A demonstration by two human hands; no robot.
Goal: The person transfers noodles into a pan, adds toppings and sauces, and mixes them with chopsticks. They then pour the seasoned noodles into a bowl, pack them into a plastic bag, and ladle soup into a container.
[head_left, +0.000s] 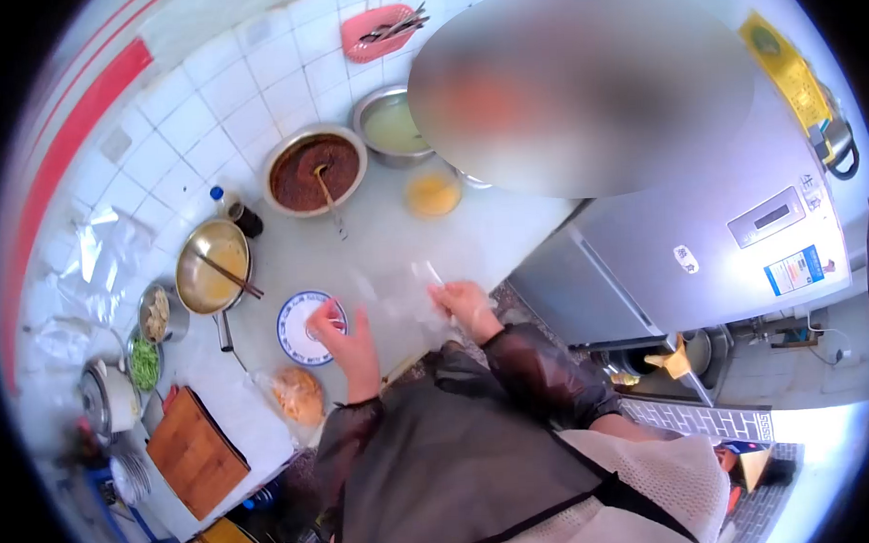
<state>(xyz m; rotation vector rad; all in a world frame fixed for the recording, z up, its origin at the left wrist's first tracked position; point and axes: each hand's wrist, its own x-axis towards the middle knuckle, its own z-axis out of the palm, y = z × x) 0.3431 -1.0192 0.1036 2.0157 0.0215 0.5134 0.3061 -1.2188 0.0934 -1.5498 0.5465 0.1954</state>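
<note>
My left hand (351,353) hangs over the right side of a white plate with a blue patterned rim (289,313). Its thumb and fingers are apart, and I see nothing between them. To the right, near the counter's front edge, my right hand (468,309) has its fingers closed on a thin, see-through piece of plastic (423,275). The plastic is blurred, so its full outline is hard to make out. Dark sheer sleeves cover both forearms. Left of the plate's lower side lies a clear bag of orange-brown food (298,395).
Behind stand a bowl of dark red sauce (297,185) with a ladle, a pot of pale liquid (391,129) and a bowl of yellow food (434,193). A pan with chopsticks (201,289) and a cutting board (197,452) are at left; a fridge (683,253) is at right.
</note>
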